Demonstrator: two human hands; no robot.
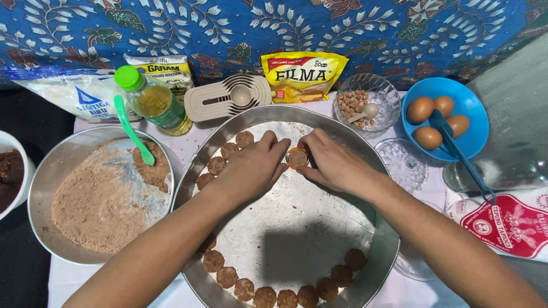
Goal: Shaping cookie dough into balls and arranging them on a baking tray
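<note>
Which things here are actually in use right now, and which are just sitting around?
In use: left hand, right hand, small orange mould, round tray, dough rounds.
Lying about: dough bowl, oil bottle, eggs, peanuts.

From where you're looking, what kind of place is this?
Probably a home kitchen table set up for baking: a round metal tray lined with small dough rounds, a blue bowl of eggs, and an oil bottle.

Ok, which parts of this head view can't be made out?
- Small mould: mostly covered by both hands' fingertips.
- Dough rounds on the round tray: the left hand and forearm hide part of the ring.
- White bowl: cut off by the left edge.
- Red-and-white packet: cut off by the right edge.
- Right hand: palm unseen.
</note>
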